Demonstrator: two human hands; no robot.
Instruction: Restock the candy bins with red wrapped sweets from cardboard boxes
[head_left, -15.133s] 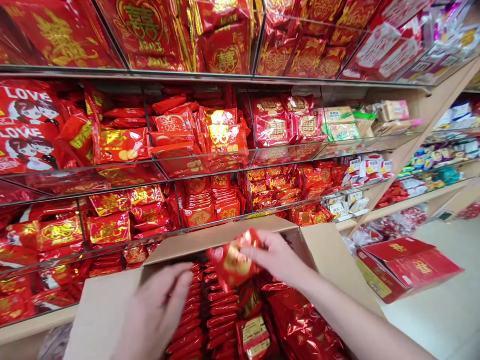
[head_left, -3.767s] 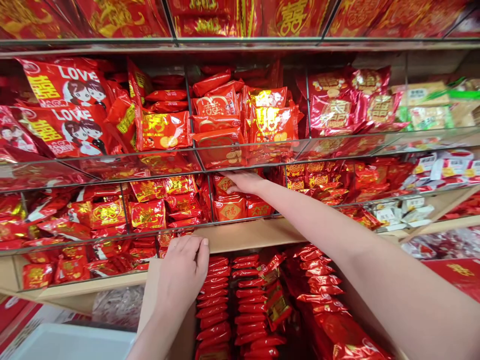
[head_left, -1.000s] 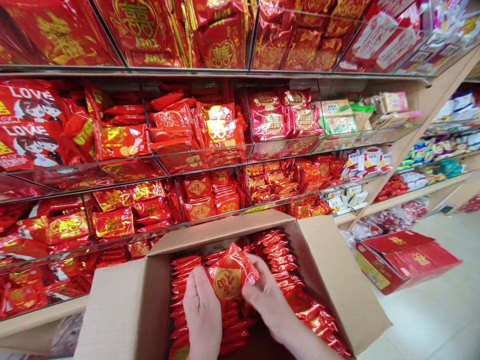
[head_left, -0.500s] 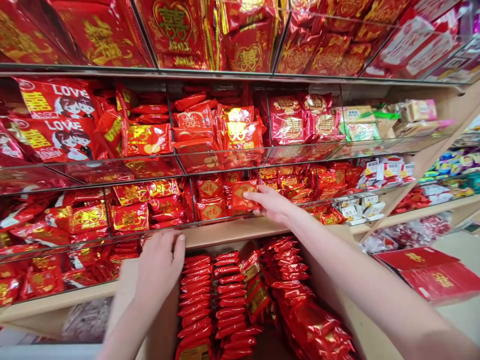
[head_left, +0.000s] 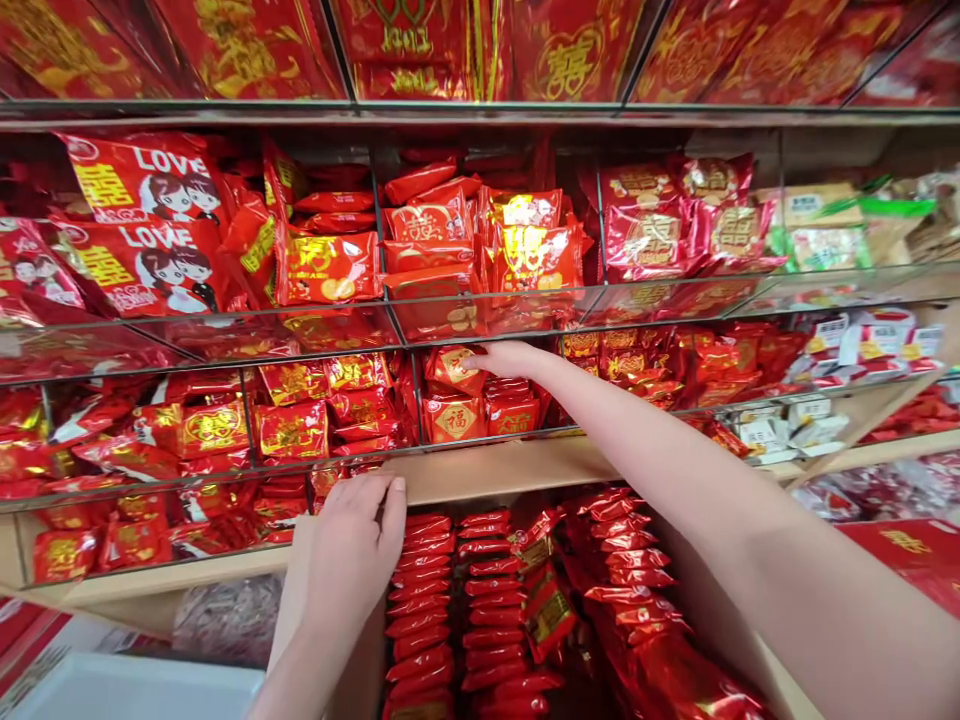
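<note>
My right hand [head_left: 508,358] reaches into a glass shelf compartment and rests on top of a stack of small red snack packets [head_left: 480,400]; its fingers lie flat and partly hidden behind the packets. My left hand [head_left: 352,545] lies open on the left rim of a cardboard box [head_left: 300,560]. The box holds rows of red foil packets [head_left: 487,610] standing on edge.
Glass-divided shelves [head_left: 420,335] full of red and gold packets fill the view. White and green packets [head_left: 825,225] sit at the right. A white bin [head_left: 135,690] is at the lower left. A red carton [head_left: 915,545] lies at the lower right.
My right hand pushed the red packet deeper into the compartment and now rests on the stack. My left hand stayed on the box rim. The view shifted up and left.
</note>
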